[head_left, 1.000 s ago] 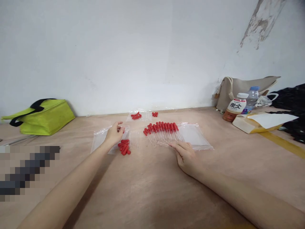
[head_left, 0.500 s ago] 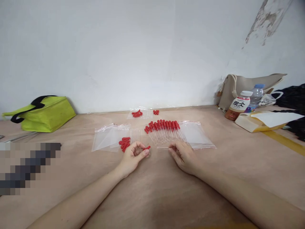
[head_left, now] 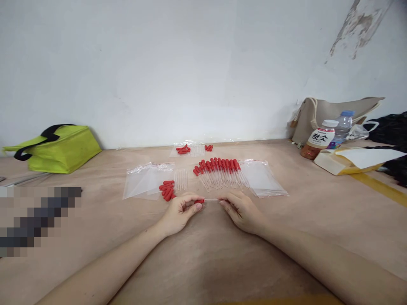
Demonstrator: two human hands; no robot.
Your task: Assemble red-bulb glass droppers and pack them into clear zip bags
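Observation:
My left hand is closed around a red rubber dropper bulb. A thin clear glass pipette tube runs level between my hands, pinched by my right hand. The tube's left end meets the bulb's mouth; how deep it sits I cannot tell. Just beyond my left hand lie a pile of loose red bulbs and several bare glass tubes. Past my right hand, droppers with red bulbs fitted lie side by side in a fanned row.
Clear zip bags lie to the left, and another zip bag right of the droppers. More bulbs sit near the wall. A lime-green bag stands far left; a drink bottle and a beige bag stand right.
The bulb and the glass tube have come together end to end between my hands. My left hand has shifted slightly right, and the tube now points straight at the bulb.

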